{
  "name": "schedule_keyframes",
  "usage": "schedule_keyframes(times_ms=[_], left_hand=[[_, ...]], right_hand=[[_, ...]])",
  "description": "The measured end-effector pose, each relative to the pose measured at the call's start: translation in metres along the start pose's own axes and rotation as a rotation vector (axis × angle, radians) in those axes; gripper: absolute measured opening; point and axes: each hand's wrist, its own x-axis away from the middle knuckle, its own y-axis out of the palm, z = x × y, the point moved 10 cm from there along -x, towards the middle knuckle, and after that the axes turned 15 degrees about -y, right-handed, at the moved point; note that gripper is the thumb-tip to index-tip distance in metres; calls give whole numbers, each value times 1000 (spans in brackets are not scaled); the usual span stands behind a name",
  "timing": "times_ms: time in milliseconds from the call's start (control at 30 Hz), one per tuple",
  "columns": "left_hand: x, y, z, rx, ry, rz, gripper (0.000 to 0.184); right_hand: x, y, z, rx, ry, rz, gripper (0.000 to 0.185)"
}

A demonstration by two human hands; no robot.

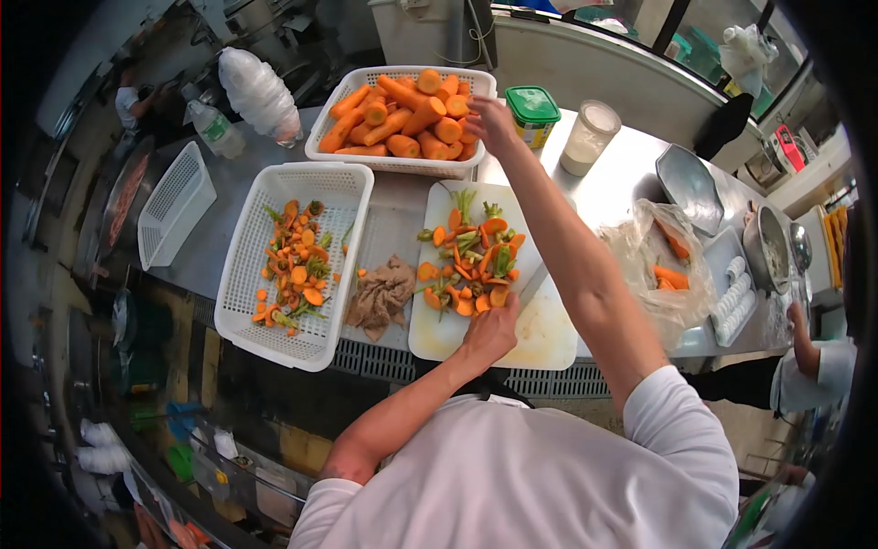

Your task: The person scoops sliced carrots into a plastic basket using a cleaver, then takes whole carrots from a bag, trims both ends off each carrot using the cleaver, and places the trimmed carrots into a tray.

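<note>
My left hand point(492, 331) is closed at the near edge of the white cutting board point(439, 334). From its fingers a pale knife blade point(532, 285) runs up and to the right; the handle is hidden. Just beyond this hand lies a heap of cut carrot tops point(471, 256) with green stems. My right hand point(492, 123) reaches over the right end of a white basket point(398, 165), its fingers apart by the orange carrots point(425, 114) piled inside. A second white basket point(233, 274), left of the board, contains carrot ends and trimmings point(297, 270).
A brown cloth point(382, 297) lies between basket and board. Behind stand a green-lidded tub point(532, 114) and a clear container point(590, 137). To the right are a plastic bag point(645, 265) with carrots and a white tray point(732, 293). Another person point(814, 371) works at far right.
</note>
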Motion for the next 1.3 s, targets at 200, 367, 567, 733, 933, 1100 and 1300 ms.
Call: schedule_keyframes(times_ms=[200,367,567,733,933,1100,1300], left_hand=[[-6,12,-9,-37,-12,-62,37],[-15,25,-22,-141,-140,-159,47],[-12,13,-11,-155,-127,-170,41],[-14,14,-7,-152,-91,-188,39],[-11,17,-10,-166,-89,-178,40],[-11,12,-8,-153,-84,-139,41],[-12,15,-15,-118,-89,-142,42]], right_hand=[[120,-87,-83,175,-211,-180,30],[178,-275,-187,612,-438,64,18],[208,-415,-178,1044,-73,-96,17],[223,-495,-85,1835,263,-313,23],[215,-525,-78,1947,233,-474,31],[213,-516,-71,1934,310,-740,39],[223,-473,-72,1853,180,-677,34]])
